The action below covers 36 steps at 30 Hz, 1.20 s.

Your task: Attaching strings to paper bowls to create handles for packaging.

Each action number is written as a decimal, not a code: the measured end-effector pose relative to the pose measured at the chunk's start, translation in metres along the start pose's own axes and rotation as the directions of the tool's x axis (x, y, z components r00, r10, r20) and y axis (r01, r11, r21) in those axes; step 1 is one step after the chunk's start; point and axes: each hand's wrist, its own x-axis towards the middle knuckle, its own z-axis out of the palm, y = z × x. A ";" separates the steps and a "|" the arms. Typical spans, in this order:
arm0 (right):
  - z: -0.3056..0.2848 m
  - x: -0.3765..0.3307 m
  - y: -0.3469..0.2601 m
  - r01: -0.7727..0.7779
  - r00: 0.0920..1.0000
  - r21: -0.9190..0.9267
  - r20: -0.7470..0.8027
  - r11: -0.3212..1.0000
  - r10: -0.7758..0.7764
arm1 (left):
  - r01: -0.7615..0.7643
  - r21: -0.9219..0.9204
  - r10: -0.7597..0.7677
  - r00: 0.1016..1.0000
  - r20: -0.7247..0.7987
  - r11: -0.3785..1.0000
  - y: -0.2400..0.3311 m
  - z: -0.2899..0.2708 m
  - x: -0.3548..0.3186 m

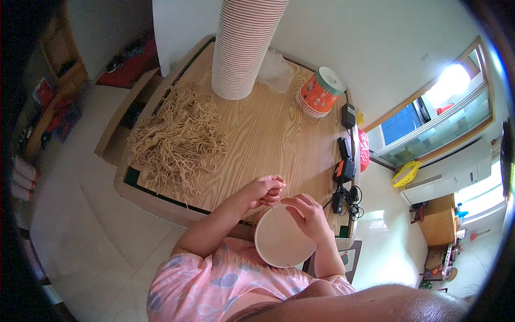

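A white-lined paper bucket point(284, 244) rests close against my body, its open mouth facing up toward me. Over its far rim my left hand point(264, 191) is closed, pinching a thin tan string. My right hand point(307, 213) bends over the rim just to the right, thumb and fingers drawn together at the same string. The strand is very thin, and its exact path between my fingers is hard to make out. A large tangled heap of tan strings point(179, 137) covers the table's left side.
A tall stack of nested white paper buckets point(247, 48) stands at the back of the wooden table point(257, 142). Orange-and-green printed buckets point(320, 92) stand at the far right, near a crumpled clear plastic bag point(276, 72). Black adapters and cables point(346, 196) line the right edge.
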 end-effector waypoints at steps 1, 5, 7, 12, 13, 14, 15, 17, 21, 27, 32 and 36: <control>0.000 0.000 -0.001 0.017 1.000 0.011 -0.005 1.000 -0.017 | -0.018 -0.005 0.018 0.999 -0.033 1.000 -0.002 0.000 -0.002; 0.000 -0.001 -0.003 -0.022 1.000 0.048 -0.021 0.999 0.023 | -0.062 0.142 0.078 0.991 -0.113 0.988 -0.001 0.009 -0.009; 0.000 -0.001 -0.003 -0.077 0.997 0.051 -0.027 0.996 0.078 | -0.097 0.270 0.134 0.983 -0.124 0.958 -0.004 0.011 -0.008; 0.002 -0.004 0.001 -0.093 0.991 0.058 -0.094 0.994 0.098 | -0.149 0.409 0.213 0.970 -0.117 0.900 -0.010 0.016 -0.008; 0.002 -0.005 0.002 -0.108 0.987 0.075 -0.112 0.991 0.116 | -0.155 0.402 0.220 0.968 -0.122 0.903 -0.010 0.016 -0.009; 0.002 -0.005 0.001 -0.111 0.986 0.076 -0.113 0.991 0.119 | -0.161 0.395 0.228 0.965 -0.127 0.905 -0.010 0.018 -0.010; 0.003 -0.005 0.001 -0.141 0.981 0.110 -0.118 0.984 0.154 | -0.160 0.395 0.226 0.966 -0.126 0.905 -0.009 0.019 -0.011; 0.003 -0.004 0.000 -0.171 0.974 0.145 -0.123 0.974 0.190 | -0.256 0.393 0.333 0.933 -0.140 0.883 -0.007 0.023 -0.013; 0.004 -0.006 0.003 -0.168 0.976 0.121 -0.122 0.978 0.183 | -0.274 0.385 0.345 0.930 -0.129 0.881 -0.001 0.030 -0.015; 0.000 0.003 0.001 -0.232 0.965 0.240 -0.068 0.942 0.255 | -0.308 0.452 0.410 0.900 -0.146 0.837 0.004 0.042 -0.018; 0.000 0.006 0.004 -0.239 0.967 0.160 -0.052 0.958 0.250 | -0.295 0.519 0.427 0.891 -0.153 0.802 0.004 0.048 -0.019; 0.001 0.009 0.001 -0.157 0.982 0.048 -0.095 0.986 0.161 | -0.309 0.514 0.434 0.890 -0.140 0.800 0.002 0.044 -0.018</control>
